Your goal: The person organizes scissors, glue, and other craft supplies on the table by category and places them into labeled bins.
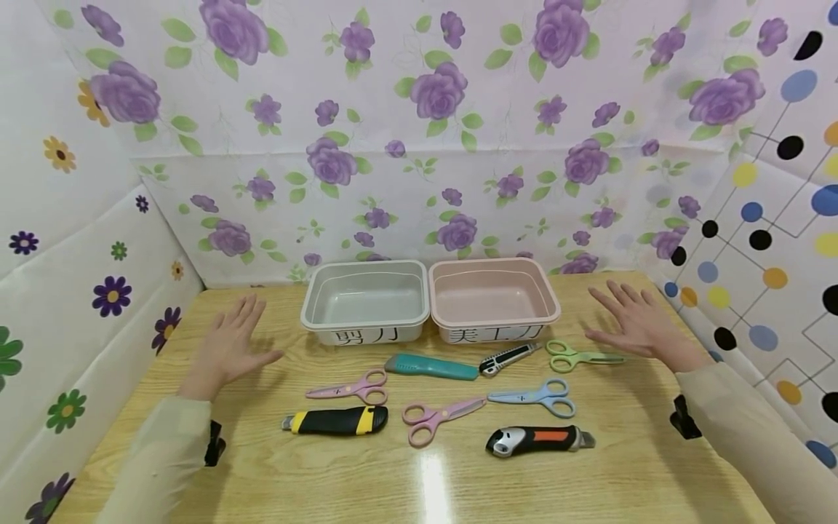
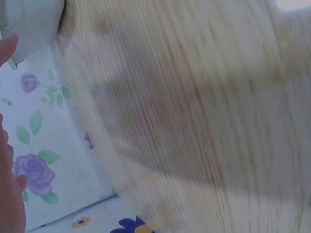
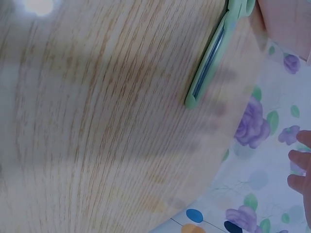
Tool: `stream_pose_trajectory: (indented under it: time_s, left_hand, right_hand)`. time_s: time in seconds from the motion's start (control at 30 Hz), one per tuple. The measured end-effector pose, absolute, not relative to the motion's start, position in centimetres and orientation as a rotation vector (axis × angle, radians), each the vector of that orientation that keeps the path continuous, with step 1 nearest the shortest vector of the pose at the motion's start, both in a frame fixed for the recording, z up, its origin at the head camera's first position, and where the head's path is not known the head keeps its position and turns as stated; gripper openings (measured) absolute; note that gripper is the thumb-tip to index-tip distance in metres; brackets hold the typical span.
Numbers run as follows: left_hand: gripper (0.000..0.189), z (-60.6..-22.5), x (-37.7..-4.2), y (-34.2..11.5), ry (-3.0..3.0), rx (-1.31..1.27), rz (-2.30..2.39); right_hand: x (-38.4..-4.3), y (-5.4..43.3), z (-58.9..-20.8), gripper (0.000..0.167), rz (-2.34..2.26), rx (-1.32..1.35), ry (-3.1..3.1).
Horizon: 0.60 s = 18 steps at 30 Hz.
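Note:
My left hand [image 1: 230, 348] is held over the left side of the table with its fingers spread, holding nothing. On the right, my right hand [image 1: 638, 322] is likewise spread, near the green scissors [image 1: 583, 357]. Pink scissors [image 1: 350, 390] lie left of centre, with a second pair of pink scissors [image 1: 440, 418] in the middle. Light blue scissors [image 1: 533, 397] are right of them. Several utility knives lie among these: a teal one [image 1: 433, 366], a small black-and-white one [image 1: 509, 359], a yellow-and-black one [image 1: 335, 421] and a black-and-orange one [image 1: 542, 440].
A grey bin [image 1: 366, 329] and a pink bin [image 1: 495, 323] stand side by side at the back of the wooden table [image 1: 353, 484], with labels in Chinese characters on their fronts. Floral sheets [image 1: 386, 175] hang behind and to the left; a dotted sheet [image 1: 772, 276] is on the right.

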State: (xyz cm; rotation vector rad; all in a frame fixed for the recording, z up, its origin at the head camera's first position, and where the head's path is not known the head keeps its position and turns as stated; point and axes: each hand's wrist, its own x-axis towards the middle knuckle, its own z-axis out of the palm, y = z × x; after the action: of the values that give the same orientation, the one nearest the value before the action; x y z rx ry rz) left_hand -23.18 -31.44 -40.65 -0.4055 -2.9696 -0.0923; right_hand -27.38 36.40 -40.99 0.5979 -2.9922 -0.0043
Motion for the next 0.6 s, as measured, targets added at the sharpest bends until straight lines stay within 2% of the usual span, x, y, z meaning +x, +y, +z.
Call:
stream_pose_trajectory:
  time_s: [0.6]
  left_hand:
    - [0.1, -40.8, -24.2, -28.2, -2.909, -0.337, -0.532]
  right_hand:
    - [-27.0, 36.1, -40.9, 0.081, 0.069, 0.743, -2.888]
